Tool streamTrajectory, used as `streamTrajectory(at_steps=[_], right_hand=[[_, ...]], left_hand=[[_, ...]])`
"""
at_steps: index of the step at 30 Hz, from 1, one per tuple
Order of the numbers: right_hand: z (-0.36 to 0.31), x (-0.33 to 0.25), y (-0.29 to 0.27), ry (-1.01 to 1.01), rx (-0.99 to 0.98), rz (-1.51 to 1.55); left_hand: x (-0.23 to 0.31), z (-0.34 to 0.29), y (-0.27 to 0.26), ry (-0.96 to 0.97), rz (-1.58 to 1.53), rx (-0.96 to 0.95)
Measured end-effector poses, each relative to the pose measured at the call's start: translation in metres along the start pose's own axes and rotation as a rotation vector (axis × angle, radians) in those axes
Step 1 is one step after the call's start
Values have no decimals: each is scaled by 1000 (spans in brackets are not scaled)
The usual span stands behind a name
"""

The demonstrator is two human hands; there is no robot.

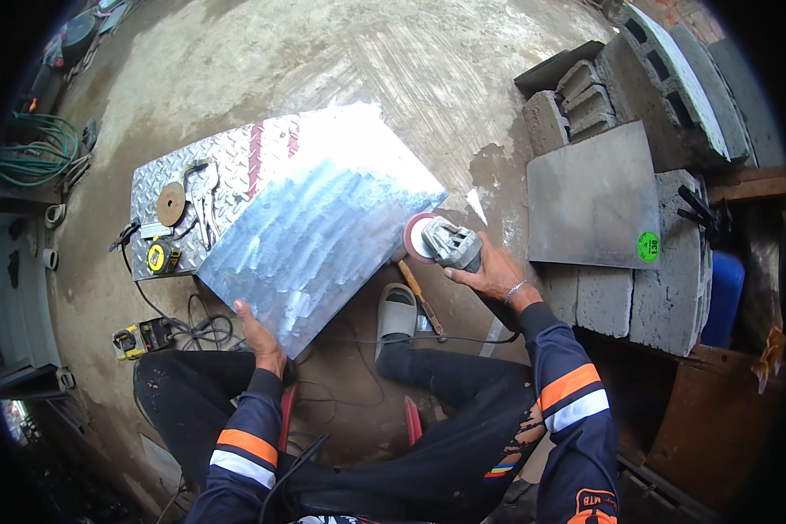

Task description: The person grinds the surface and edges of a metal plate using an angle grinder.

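Note:
A shiny metal sheet (323, 218) with wavy grinding marks lies aslant over a diamond-tread metal plate (227, 157) marked with red stripes. My left hand (259, 336) grips the sheet's near left edge, thumb on top and the other fingers hidden underneath. In my right hand (493, 275) is an angle grinder (454, 246), its reddish disc (413, 240) close to the sheet's right edge. From this view I cannot tell whether the disc touches the metal. On the tread plate rest locking pliers (205, 205), a round brown disc (171, 203) and a yellow tape measure (159, 256).
Concrete blocks (603, 297) stand to the right, with a grey metal plate (594, 196) leaning on them. A wooden-handled tool (421, 297) lies by my sandaled foot (397, 319). Black cable (205, 323) and a yellow-black device (140, 338) are at left; a green hose (44, 148) is farther back.

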State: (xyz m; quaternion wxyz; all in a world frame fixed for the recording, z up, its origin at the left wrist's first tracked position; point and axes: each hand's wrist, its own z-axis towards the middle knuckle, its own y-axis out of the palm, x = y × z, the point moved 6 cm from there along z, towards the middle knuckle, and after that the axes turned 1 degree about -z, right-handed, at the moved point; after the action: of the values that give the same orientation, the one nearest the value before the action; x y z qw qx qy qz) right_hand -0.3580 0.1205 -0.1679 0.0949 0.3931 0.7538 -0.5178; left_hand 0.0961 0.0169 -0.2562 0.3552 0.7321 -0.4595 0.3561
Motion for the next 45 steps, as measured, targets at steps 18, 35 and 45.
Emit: streamTrajectory(at_steps=[18, 35, 45], right_hand=[[21, 10, -28, 74, 116, 43], [12, 2, -19, 49, 14, 92], [20, -3, -28, 70, 120, 19]], left_hand=[[-10, 7, -5, -40, -5, -14], [-8, 5, -9, -56, -4, 28], [-9, 6, -8, -72, -7, 14]])
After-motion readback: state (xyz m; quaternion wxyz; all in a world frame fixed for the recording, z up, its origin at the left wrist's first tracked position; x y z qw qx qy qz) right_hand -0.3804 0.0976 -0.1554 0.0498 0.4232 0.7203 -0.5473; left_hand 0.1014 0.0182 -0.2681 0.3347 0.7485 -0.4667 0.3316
